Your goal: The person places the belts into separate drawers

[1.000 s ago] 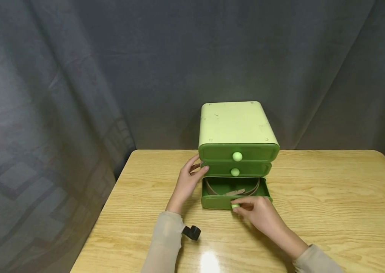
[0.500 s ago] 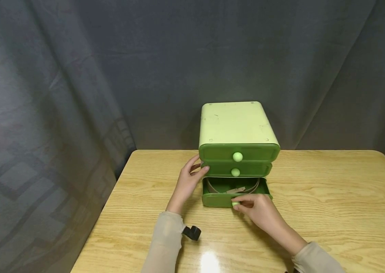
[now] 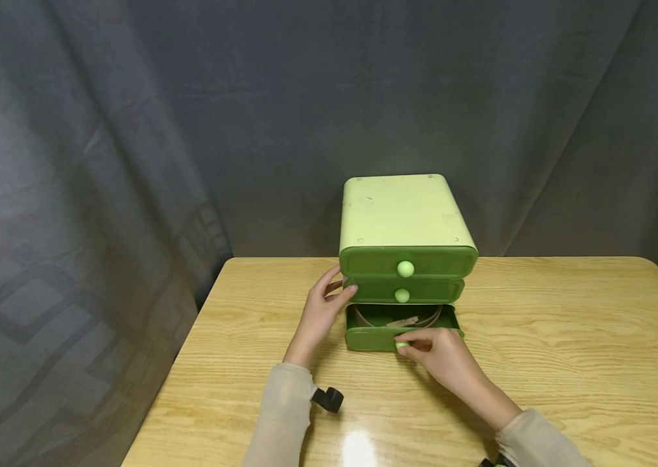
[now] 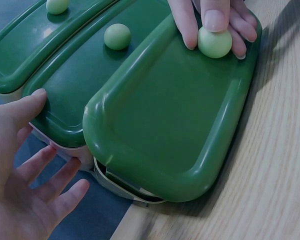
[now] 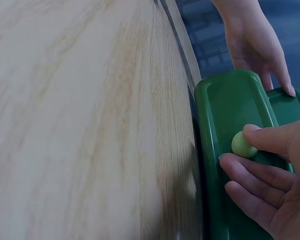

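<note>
A small green drawer cabinet (image 3: 404, 211) with a pale top stands on the table. Its bottom drawer (image 3: 372, 339) is pulled partway out, and a tan strap-like band (image 3: 430, 320) lies curved inside it. Thumb and fingers of my right hand (image 3: 442, 355) pinch the round light-green knob (image 4: 215, 42) of that drawer. My left hand (image 3: 319, 314) is at the cabinet's left side, its thumb touching the edge of the middle drawer (image 4: 85, 75) and its other fingers spread along the side wall. Both the middle and top drawer (image 3: 439, 261) are pushed in.
The wooden table (image 3: 574, 337) extends to both sides and in front of the cabinet. A grey curtain (image 3: 282, 117) hangs behind and to the left. A black camera mount (image 3: 329, 399) sticks out from the left wrist.
The bottom drawer has slid slightly inward, with my right hand moving along on its knob. My left hand has stayed in place.
</note>
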Motion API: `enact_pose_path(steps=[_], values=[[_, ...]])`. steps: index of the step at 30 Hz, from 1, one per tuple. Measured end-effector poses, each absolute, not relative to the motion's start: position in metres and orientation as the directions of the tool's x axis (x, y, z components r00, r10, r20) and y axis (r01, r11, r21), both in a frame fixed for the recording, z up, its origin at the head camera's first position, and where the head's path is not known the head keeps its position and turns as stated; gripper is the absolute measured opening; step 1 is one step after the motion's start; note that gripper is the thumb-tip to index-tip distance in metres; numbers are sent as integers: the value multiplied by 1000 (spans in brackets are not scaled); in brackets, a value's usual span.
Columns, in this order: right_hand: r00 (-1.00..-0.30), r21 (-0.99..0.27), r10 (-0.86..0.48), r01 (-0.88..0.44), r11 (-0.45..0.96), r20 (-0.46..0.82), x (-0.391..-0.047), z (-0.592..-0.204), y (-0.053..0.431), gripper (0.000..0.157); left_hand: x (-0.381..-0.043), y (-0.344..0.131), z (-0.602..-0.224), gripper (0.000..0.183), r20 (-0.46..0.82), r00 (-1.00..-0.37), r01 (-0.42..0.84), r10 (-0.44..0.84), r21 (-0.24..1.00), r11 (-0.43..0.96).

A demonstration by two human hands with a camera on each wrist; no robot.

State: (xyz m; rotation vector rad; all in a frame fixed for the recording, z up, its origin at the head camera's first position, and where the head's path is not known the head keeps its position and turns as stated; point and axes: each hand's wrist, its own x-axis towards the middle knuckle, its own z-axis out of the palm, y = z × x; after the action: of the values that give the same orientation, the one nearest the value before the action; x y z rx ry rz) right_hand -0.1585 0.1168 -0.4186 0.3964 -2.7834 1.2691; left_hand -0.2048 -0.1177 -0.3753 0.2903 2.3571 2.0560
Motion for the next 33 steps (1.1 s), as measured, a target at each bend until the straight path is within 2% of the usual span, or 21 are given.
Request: enact_pose_path(steps=[33], values=[[-967, -756, -189, -252, 604, 171, -172, -424, 117, 14, -204, -118, -376, 58, 120, -982, 138, 148, 984, 116]])
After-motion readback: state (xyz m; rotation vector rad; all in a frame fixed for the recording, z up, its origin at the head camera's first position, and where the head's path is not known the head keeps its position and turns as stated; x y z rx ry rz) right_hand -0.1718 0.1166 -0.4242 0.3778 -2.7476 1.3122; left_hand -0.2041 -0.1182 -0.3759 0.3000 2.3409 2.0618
